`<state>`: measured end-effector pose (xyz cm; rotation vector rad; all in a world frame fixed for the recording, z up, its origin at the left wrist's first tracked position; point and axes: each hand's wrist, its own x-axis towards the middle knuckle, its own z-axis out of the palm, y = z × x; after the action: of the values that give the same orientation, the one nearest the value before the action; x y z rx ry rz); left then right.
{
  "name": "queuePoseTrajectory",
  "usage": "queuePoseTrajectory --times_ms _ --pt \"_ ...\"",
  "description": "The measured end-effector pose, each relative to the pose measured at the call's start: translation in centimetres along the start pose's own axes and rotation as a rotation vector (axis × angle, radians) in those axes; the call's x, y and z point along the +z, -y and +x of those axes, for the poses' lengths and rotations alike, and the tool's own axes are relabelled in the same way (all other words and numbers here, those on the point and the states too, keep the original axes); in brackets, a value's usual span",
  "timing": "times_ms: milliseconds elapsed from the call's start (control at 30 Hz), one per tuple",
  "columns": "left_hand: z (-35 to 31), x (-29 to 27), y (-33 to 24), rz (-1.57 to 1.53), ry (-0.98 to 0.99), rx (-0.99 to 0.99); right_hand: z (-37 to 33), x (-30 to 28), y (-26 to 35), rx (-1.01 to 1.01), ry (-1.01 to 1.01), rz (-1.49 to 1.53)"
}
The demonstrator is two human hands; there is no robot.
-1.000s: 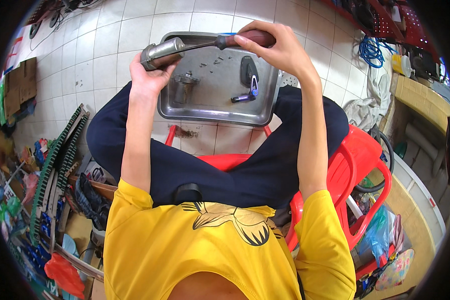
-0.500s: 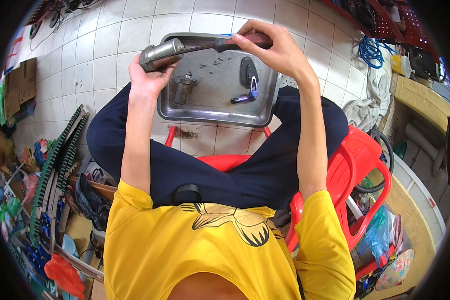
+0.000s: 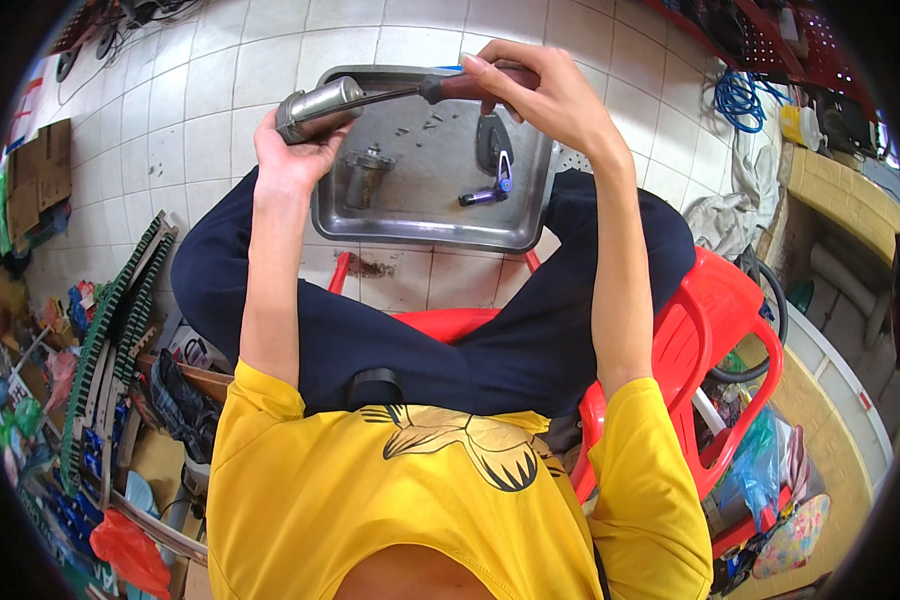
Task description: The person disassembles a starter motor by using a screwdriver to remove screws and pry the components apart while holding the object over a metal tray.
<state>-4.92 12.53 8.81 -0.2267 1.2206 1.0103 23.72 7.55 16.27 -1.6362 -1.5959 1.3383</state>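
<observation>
My left hand is closed around a silver metal cylinder, shaped like a small motor housing, held tilted over the tray's left side. In my right hand is a screwdriver with a dark red and black handle. Its shaft points left and its tip reaches the cylinder; the exact contact is hidden. Below them a metal tray holds a greasy metal part with a round top, several small screws, a dark flat oval piece and a blue-and-black folding tool.
The tray stands between my legs on something with red legs, above a tiled floor. At right is a red plastic chair, with a coiled blue hose beyond. Green toothed strips and assorted clutter lie at left.
The screwdriver and my right hand have shifted very slightly, and the right fingers sit a little differently on the handle. The cylinder stays in my left hand in nearly the same place.
</observation>
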Motion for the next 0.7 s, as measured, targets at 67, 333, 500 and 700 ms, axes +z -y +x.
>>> queuePoseTrajectory --times_ms 67,333,500,700 --pt "0.0 0.0 0.0 0.013 0.010 -0.004 0.0 0.7 -0.9 -0.128 -0.072 0.043" --pt "0.2 -0.1 0.0 -0.017 -0.003 0.008 -0.1 0.4 -1.4 -0.239 -0.030 0.125" --pt "0.1 -0.1 -0.2 -0.003 -0.005 -0.006 -0.1 -0.1 0.1 -0.062 -0.007 0.026" --pt "0.9 -0.5 -0.1 0.007 0.011 -0.003 -0.3 0.2 -1.4 -0.302 -0.021 0.162"
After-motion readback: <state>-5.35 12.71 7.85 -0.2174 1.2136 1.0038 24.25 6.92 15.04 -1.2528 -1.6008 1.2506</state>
